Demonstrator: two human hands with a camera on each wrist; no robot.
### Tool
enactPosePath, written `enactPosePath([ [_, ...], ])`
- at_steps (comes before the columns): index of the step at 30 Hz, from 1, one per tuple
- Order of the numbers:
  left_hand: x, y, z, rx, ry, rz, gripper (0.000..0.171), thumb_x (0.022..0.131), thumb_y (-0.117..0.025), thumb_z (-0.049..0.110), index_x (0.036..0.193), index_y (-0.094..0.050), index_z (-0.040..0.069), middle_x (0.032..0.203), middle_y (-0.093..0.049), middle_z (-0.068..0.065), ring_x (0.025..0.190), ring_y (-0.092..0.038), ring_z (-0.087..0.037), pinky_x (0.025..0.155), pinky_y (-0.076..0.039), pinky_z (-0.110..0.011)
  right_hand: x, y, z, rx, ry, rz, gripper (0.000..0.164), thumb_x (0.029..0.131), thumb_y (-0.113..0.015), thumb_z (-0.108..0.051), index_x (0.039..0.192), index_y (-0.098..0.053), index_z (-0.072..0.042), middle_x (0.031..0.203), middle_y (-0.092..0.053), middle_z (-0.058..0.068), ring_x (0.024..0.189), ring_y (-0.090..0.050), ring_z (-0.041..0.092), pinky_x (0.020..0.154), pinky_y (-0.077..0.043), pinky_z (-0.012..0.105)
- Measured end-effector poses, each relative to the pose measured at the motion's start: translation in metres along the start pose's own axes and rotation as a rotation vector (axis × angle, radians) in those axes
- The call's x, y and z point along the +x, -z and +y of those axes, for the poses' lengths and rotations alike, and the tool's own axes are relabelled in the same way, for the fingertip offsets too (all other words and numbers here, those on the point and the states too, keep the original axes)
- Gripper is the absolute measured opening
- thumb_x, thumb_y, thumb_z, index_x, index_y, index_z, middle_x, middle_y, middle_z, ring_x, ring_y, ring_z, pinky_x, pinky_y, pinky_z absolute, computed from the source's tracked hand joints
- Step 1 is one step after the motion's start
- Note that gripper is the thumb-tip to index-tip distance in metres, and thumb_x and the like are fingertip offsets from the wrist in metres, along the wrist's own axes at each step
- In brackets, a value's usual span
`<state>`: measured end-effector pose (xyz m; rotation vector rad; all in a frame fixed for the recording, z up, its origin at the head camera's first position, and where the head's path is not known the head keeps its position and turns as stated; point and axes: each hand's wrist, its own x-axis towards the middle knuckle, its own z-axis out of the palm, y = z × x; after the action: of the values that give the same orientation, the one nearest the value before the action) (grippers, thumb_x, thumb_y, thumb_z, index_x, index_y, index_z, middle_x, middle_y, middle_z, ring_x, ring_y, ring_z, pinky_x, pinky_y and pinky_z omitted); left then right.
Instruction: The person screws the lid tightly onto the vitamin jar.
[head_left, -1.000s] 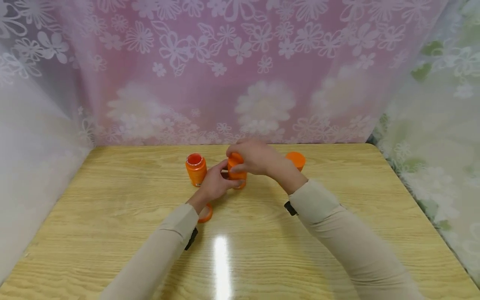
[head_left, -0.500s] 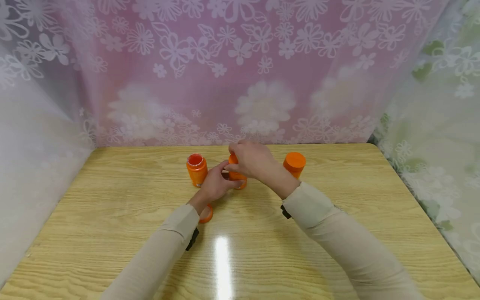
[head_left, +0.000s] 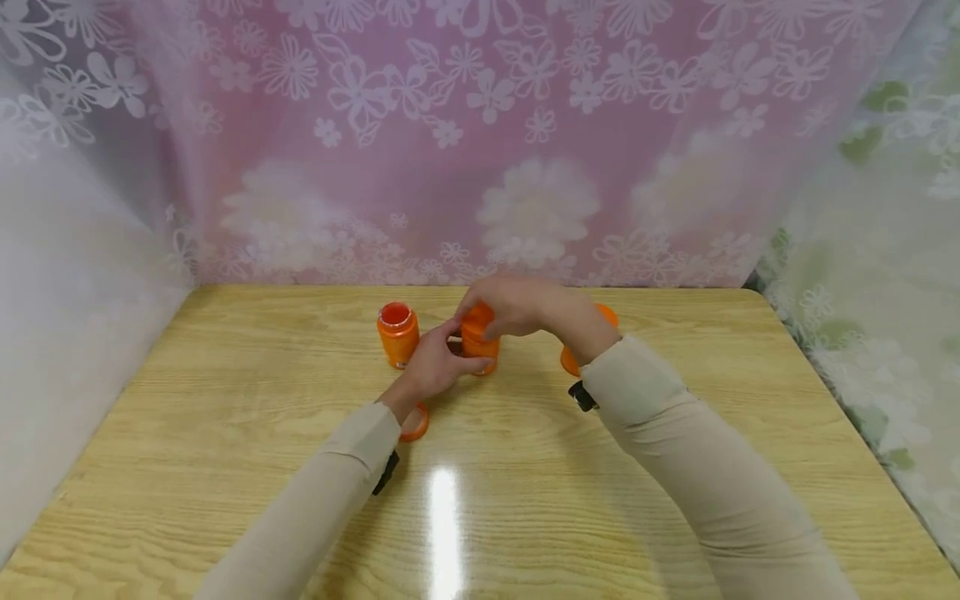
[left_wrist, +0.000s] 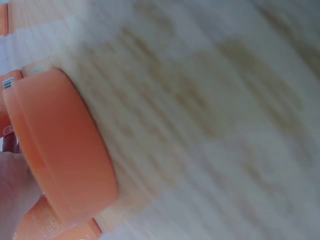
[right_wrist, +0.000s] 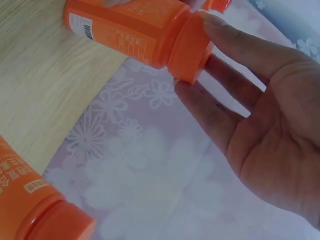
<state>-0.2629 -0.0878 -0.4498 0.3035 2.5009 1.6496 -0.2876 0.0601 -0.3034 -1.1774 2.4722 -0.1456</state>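
The middle orange plastic bottle point(head_left: 480, 354) stands upright between my hands. My left hand point(head_left: 433, 367) grips its lower body, thumb in front. From above, my right hand point(head_left: 521, 304) holds the bottle's orange screw cap point(right_wrist: 190, 50); in the right wrist view its thumb and fingertips pinch the cap's rim, and the cap sits on the bottle neck. Left of it stands an uncapped orange bottle point(head_left: 397, 337) with a red inside. A loose orange cap point(head_left: 415, 422) lies on the table by my left wrist and looms large in the left wrist view.
A third orange bottle point(right_wrist: 30, 195), with its cap on, stands to the right, mostly hidden behind my right wrist in the head view. The wooden table point(head_left: 637, 500) ends at a pink flowered curtain point(head_left: 420, 192) behind.
My right hand has turned on the cap and its wrist has swung outward, covering more of the right-hand bottle. My left hand keeps its grip. The head view has shifted slightly.
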Motion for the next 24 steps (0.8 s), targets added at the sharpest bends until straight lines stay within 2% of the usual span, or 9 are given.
enactPosePath([
  [4,0.000,0.000,0.001,0.000,-0.024,-0.006,0.051,0.069,-0.075,0.033,0.114,-0.052,0.024,0.106,-0.051,0.006,0.092,-0.057,-0.009,0.075,-0.048,-0.024,0.001,-0.005,-0.005,-0.040,-0.117,0.063,0.040,0.082,-0.064,-0.027,0.119,-0.057,-0.014,0.116,-0.054,0.002,0.104,-0.049,0.019,0.087,-0.040,0.035],
  [6,-0.005,0.002,0.011,-0.012,-0.027,-0.019,0.048,0.071,-0.074,0.028,0.114,-0.053,0.023,0.106,-0.051,0.003,0.093,-0.057,-0.012,0.076,-0.048,-0.025,0.002,-0.007,-0.007,-0.059,-0.183,0.093,0.044,0.081,-0.063,-0.036,0.118,-0.057,-0.013,0.111,-0.057,0.002,0.096,-0.052,0.018,0.081,-0.043,0.034],
  [12,-0.019,0.006,0.037,-0.018,0.001,-0.036,0.046,0.076,-0.071,0.018,0.117,-0.052,0.015,0.110,-0.055,-0.003,0.096,-0.057,-0.020,0.079,-0.047,-0.028,0.005,-0.013,-0.009,-0.092,-0.299,0.158,0.038,0.080,-0.059,-0.048,0.096,-0.061,-0.014,0.078,-0.056,-0.001,0.066,-0.052,0.016,0.055,-0.043,0.028],
  [14,-0.019,0.006,0.037,-0.013,0.019,-0.036,0.045,0.076,-0.071,0.018,0.116,-0.052,0.014,0.109,-0.054,-0.004,0.097,-0.057,-0.020,0.080,-0.047,-0.029,0.004,-0.013,-0.009,-0.105,-0.327,0.139,0.043,0.081,-0.053,-0.053,0.095,-0.058,-0.013,0.078,-0.055,0.001,0.067,-0.051,0.017,0.054,-0.042,0.029],
  [15,-0.019,0.006,0.037,-0.011,0.025,-0.037,0.045,0.075,-0.071,0.018,0.116,-0.052,0.014,0.108,-0.054,-0.004,0.097,-0.056,-0.021,0.080,-0.046,-0.029,0.003,-0.013,-0.008,-0.109,-0.333,0.122,0.046,0.082,-0.050,-0.055,0.100,-0.058,-0.014,0.085,-0.056,0.002,0.072,-0.052,0.018,0.057,-0.043,0.031],
  [17,-0.017,0.006,0.036,-0.015,0.022,-0.043,0.047,0.075,-0.072,0.019,0.117,-0.052,0.013,0.109,-0.052,-0.006,0.097,-0.056,-0.021,0.080,-0.047,-0.031,0.001,-0.010,-0.005,-0.096,-0.320,0.073,0.055,0.083,-0.044,-0.058,0.115,-0.052,-0.015,0.107,-0.054,0.005,0.093,-0.052,0.021,0.071,-0.045,0.037],
  [20,-0.012,0.005,0.026,-0.008,0.003,-0.042,0.051,0.074,-0.073,0.021,0.119,-0.051,0.014,0.109,-0.050,-0.006,0.097,-0.056,-0.021,0.079,-0.047,-0.031,-0.004,-0.006,0.001,-0.036,-0.229,0.020,0.058,0.086,-0.045,-0.052,0.134,-0.036,-0.021,0.135,-0.035,0.003,0.122,-0.033,0.022,0.093,-0.034,0.043],
  [22,-0.007,0.003,0.017,0.006,-0.008,-0.035,0.053,0.073,-0.073,0.024,0.120,-0.050,0.015,0.109,-0.050,-0.003,0.096,-0.057,-0.018,0.078,-0.048,-0.030,-0.006,-0.003,0.004,0.004,-0.115,0.007,0.053,0.088,-0.052,-0.038,0.135,-0.036,-0.021,0.138,-0.032,0.002,0.127,-0.027,0.022,0.099,-0.028,0.042],
  [24,-0.003,0.000,0.009,0.018,-0.008,-0.020,0.056,0.071,-0.074,0.029,0.120,-0.050,0.016,0.108,-0.050,0.000,0.095,-0.057,-0.015,0.078,-0.048,-0.028,-0.007,-0.002,0.006,0.023,-0.018,0.008,0.045,0.087,-0.058,-0.022,0.130,-0.045,-0.019,0.133,-0.039,0.001,0.122,-0.033,0.021,0.098,-0.030,0.038],
])
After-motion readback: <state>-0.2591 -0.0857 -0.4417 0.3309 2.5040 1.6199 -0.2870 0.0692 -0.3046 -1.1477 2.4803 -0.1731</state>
